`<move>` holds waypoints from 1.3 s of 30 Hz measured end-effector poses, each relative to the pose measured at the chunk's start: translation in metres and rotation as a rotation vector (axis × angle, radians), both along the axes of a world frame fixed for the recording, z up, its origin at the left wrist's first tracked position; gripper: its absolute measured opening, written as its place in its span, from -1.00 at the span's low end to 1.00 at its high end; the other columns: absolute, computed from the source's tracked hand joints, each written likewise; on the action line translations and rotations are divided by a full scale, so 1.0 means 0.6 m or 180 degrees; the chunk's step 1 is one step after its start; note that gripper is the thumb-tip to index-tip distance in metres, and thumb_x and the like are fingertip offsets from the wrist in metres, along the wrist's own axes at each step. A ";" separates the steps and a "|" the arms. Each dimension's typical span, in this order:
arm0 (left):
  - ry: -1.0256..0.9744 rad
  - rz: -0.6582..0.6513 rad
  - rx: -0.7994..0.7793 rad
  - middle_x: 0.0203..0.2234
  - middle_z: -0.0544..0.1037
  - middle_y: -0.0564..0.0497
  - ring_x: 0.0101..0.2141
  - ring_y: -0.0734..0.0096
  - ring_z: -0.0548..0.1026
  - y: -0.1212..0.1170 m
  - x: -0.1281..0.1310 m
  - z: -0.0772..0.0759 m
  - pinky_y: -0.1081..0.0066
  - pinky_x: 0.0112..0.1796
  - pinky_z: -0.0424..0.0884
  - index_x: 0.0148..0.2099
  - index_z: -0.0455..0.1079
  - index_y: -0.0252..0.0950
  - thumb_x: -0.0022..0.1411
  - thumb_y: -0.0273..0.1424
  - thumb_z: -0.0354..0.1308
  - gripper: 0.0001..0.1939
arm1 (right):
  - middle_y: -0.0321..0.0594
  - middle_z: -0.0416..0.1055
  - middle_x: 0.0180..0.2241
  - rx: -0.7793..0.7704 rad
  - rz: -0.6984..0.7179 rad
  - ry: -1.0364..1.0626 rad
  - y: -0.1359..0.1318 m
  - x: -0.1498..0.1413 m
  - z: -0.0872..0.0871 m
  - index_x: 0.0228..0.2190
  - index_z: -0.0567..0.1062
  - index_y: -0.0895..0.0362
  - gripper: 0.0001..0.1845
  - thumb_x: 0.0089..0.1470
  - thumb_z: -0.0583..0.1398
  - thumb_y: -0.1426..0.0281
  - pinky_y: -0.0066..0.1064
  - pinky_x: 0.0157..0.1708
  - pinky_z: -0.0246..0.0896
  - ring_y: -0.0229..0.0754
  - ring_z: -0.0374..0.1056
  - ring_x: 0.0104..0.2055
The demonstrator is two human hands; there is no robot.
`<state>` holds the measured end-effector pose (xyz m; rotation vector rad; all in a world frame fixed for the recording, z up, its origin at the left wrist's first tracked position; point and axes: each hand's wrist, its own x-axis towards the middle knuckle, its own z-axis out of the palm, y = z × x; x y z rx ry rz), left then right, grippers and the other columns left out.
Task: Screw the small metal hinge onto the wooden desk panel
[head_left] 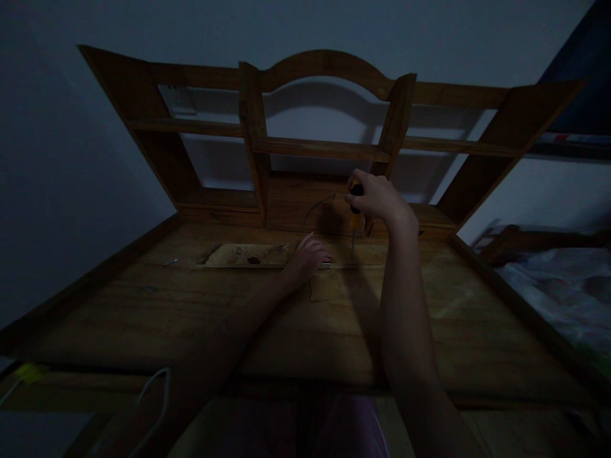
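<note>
My right hand [377, 197] is closed around the black and yellow handle of a screwdriver [354, 219]. Its thin shaft points down, with the tip at a narrow wooden board [367, 256]; whether it touches is too dark to tell. My left hand [308, 256] lies flat across the middle of that board, fingers stretched out. By its fingertips is a small shiny piece [326, 263], partly covered. Left of the hand, the board's surface looks pale and rough, with a dark spot. Just in front sits a thin square piece [325, 286] on the wooden desk [296, 337].
A wooden shelf unit [322, 149] with an arched top rises behind the desk. A small metal piece [170, 261], perhaps a screw, lies at the left. Raised edges border both sides. A white cable [165, 394] hangs near my left forearm. The room is dim.
</note>
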<state>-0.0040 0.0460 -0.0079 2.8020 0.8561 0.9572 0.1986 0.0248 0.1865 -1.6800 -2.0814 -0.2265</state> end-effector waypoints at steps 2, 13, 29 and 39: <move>0.0017 -0.0054 -0.0033 -0.15 0.64 0.08 -0.04 0.33 0.53 -0.001 -0.001 0.004 -0.02 0.41 -0.04 -0.09 0.59 -0.13 0.42 -0.50 0.02 -0.70 | 0.00 0.56 -0.10 0.0037 0.0013 0.0017 -0.001 0.000 0.000 -0.08 0.48 0.08 -0.68 0.11 0.20 0.28 -0.10 -0.05 0.32 0.15 0.46 -0.02; -0.0115 0.0255 0.0275 -0.25 0.64 0.05 -0.11 0.28 0.53 0.001 0.001 -0.002 -0.03 0.34 0.13 -0.16 0.59 -0.15 0.38 -0.31 0.22 -0.88 | -0.01 0.56 -0.14 0.0050 0.0014 -0.0032 -0.003 -0.002 0.000 -0.06 0.50 0.10 -0.67 0.13 0.19 0.31 -0.13 -0.11 0.31 0.10 0.47 -0.10; -0.0258 0.0276 0.0105 -0.24 0.65 0.04 -0.08 0.26 0.51 -0.004 0.005 0.002 -0.04 0.34 0.11 -0.19 0.60 -0.16 0.36 -0.28 0.25 -0.87 | -0.01 0.57 -0.14 0.0108 0.0052 -0.0041 0.000 -0.004 -0.002 -0.09 0.49 0.09 -0.69 0.11 0.20 0.33 -0.11 -0.09 0.31 0.16 0.48 -0.06; -0.0286 0.0135 0.0059 -0.23 0.66 0.08 -0.03 0.29 0.49 0.002 0.007 -0.009 -0.09 0.39 -0.08 -0.14 0.61 -0.11 0.40 -0.34 0.19 -0.86 | 0.00 0.57 -0.13 0.0040 -0.0002 -0.0011 0.000 -0.006 -0.002 -0.08 0.49 0.09 -0.69 0.12 0.20 0.31 -0.11 -0.09 0.33 0.14 0.48 -0.07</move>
